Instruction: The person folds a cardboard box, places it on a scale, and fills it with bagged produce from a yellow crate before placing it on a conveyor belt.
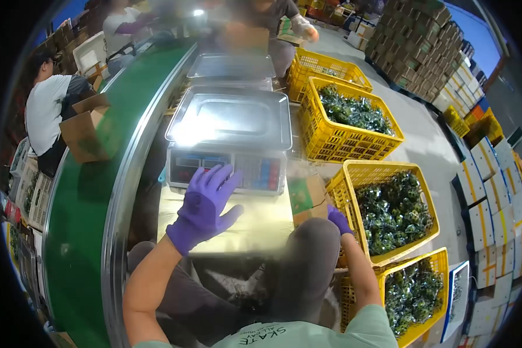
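Observation:
My left hand, in a purple glove, has its fingers spread over the lower front edge of a weighing scale with a shiny metal tray. Nothing shows in it. My right hand, also gloved in purple, is at the side of a cardboard box, beside my knee and a yellow crate of dark green wrapped produce. Its fingers are mostly hidden, so its grip cannot be made out. A pale yellow surface lies below the scale.
A green conveyor belt runs along the left, carrying an open carton. Beyond it sits a person; others are at the top. More yellow crates stand on the right, with stacked white boxes and cartons behind.

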The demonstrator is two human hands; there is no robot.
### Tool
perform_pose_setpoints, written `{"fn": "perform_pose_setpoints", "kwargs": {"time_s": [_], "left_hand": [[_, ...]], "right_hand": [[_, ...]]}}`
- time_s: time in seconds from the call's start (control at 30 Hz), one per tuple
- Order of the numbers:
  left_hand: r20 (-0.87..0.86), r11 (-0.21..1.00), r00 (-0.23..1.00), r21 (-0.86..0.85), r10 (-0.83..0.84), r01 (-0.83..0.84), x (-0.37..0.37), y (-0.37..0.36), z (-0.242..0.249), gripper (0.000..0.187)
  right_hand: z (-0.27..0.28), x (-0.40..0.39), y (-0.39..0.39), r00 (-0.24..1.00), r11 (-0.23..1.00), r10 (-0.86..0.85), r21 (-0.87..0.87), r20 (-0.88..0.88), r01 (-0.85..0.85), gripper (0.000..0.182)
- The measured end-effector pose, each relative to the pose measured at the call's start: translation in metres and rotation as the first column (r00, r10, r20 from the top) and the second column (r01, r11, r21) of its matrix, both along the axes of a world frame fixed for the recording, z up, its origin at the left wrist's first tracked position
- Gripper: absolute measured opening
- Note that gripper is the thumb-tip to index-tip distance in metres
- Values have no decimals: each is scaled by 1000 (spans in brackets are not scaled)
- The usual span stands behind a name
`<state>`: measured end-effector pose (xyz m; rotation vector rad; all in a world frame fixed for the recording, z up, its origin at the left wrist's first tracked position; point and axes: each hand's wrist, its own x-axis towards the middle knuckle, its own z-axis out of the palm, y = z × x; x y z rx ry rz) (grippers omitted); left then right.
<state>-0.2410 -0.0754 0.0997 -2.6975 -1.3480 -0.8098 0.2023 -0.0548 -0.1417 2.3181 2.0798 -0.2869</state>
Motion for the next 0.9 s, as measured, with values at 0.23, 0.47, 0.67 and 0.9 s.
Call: {"fn": "perform_pose_setpoints", "kwargs": {"time_s": [0.23, 0.47, 0.67, 0.9], "left_hand": [[-50, 997, 999, -73, 4, -8, -4, 1, -3, 66], [-19, 995, 998, -85, -59, 57, 5, 6, -1, 66], [-6, 998, 1000, -56, -22, 21, -5, 6, 3, 58], [511, 908, 859, -357, -7, 219, 3, 12, 26, 64]], "right_hand": [[-52, -28, -25, 985, 979, -155, 148, 82, 141, 44], [-28, -13, -34, 198, 960, -211, -165, -957, 227, 17], [93, 4, -23, 542, 889, 50, 285, -839, 358, 12], [228, -16, -50, 104, 665, 443, 404, -891, 628, 23]]}}
